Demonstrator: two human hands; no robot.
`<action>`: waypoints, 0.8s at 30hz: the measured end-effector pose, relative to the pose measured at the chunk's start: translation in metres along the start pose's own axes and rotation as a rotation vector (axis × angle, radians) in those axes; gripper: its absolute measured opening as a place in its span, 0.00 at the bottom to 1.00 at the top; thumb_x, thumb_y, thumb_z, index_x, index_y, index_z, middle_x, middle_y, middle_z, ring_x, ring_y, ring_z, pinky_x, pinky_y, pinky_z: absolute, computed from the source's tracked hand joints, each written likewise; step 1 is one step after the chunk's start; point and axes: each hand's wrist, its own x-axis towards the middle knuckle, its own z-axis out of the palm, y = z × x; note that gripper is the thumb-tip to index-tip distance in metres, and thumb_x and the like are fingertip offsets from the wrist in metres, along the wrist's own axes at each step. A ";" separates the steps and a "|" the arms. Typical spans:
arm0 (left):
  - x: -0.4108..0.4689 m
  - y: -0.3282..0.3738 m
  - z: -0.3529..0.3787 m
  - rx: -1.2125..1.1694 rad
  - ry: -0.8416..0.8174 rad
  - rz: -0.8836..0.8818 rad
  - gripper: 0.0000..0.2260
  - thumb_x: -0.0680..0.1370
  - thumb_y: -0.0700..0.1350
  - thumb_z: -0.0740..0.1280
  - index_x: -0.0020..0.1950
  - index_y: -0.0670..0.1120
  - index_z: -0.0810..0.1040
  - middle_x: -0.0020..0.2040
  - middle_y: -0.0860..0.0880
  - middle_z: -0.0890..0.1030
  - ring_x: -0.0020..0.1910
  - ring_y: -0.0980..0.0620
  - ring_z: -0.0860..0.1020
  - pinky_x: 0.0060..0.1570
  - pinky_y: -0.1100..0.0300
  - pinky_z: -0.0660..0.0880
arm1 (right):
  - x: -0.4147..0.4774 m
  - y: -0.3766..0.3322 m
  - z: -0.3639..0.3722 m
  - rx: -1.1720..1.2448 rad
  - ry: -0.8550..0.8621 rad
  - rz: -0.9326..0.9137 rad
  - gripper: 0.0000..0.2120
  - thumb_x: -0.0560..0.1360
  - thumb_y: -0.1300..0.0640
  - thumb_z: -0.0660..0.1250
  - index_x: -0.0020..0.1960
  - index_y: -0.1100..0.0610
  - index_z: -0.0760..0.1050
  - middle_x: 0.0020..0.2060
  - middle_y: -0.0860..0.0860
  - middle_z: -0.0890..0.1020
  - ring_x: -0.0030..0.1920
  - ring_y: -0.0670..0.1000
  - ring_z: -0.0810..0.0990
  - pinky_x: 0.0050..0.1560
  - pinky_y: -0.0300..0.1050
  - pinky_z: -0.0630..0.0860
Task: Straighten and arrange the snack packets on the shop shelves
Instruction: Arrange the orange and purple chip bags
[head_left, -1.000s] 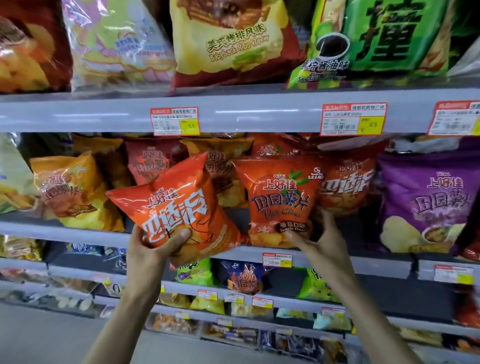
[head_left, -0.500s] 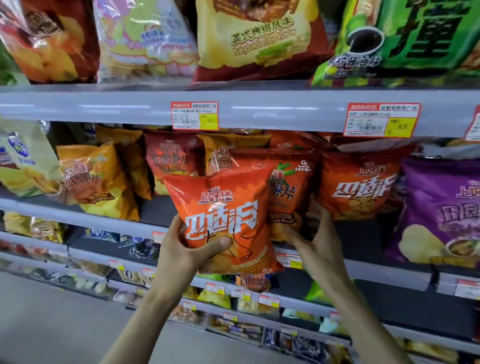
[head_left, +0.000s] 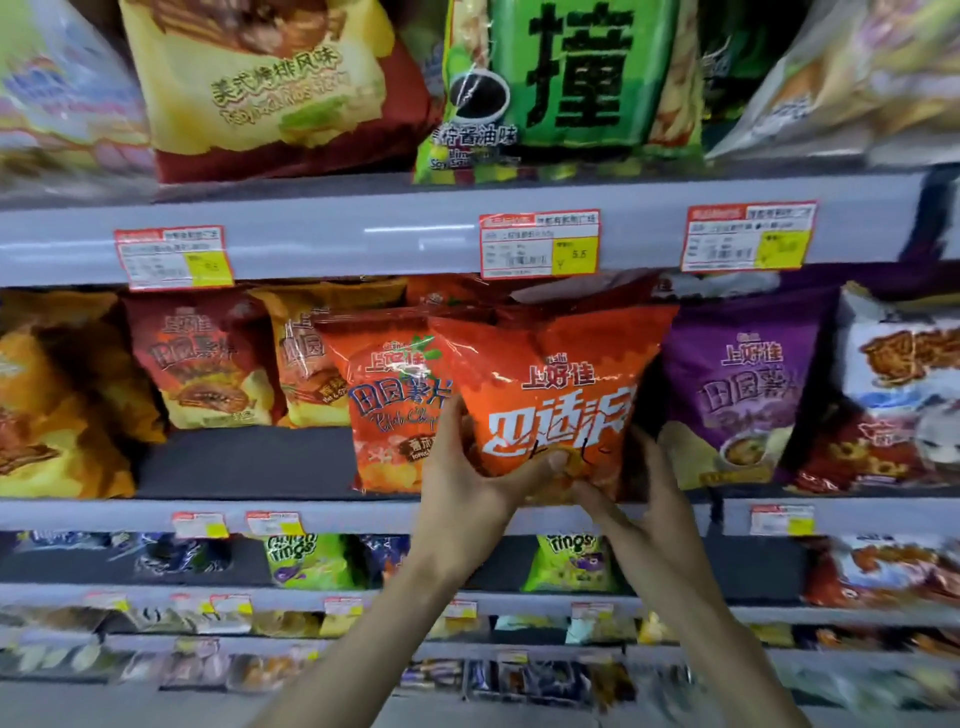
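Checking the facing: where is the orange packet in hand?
Head view, centre: the orange packet is at the shelf front, between the red tomato packet leftward and the purple packet.

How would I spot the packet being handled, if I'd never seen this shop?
Find the middle shelf, below the price tag reading 5.5. There the left hand and right hand grip an orange packet. It alone shows big white characters, left of the purple packet.

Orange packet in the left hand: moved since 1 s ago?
Yes. The orange packet went right: it was left of the tomato chips packet, and now stands upright beside the purple packet.
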 end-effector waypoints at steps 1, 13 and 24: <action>0.004 0.000 0.007 -0.019 -0.011 0.000 0.31 0.71 0.38 0.83 0.70 0.46 0.73 0.60 0.47 0.86 0.59 0.49 0.86 0.57 0.46 0.84 | 0.006 0.000 -0.006 0.011 0.020 -0.016 0.36 0.75 0.39 0.73 0.78 0.33 0.61 0.70 0.36 0.74 0.66 0.33 0.74 0.62 0.39 0.74; 0.022 -0.030 0.010 0.141 -0.193 -0.030 0.34 0.76 0.51 0.78 0.77 0.52 0.66 0.64 0.56 0.84 0.64 0.56 0.82 0.64 0.48 0.82 | 0.006 0.023 -0.008 -0.057 0.067 0.025 0.29 0.79 0.48 0.72 0.75 0.40 0.64 0.58 0.28 0.75 0.53 0.20 0.73 0.48 0.17 0.68; 0.034 -0.037 -0.018 0.289 -0.287 -0.085 0.28 0.77 0.61 0.75 0.73 0.53 0.72 0.62 0.57 0.85 0.60 0.56 0.84 0.63 0.49 0.81 | 0.004 0.026 0.009 -0.208 0.001 0.035 0.31 0.79 0.43 0.71 0.77 0.41 0.61 0.64 0.36 0.78 0.63 0.33 0.77 0.60 0.33 0.75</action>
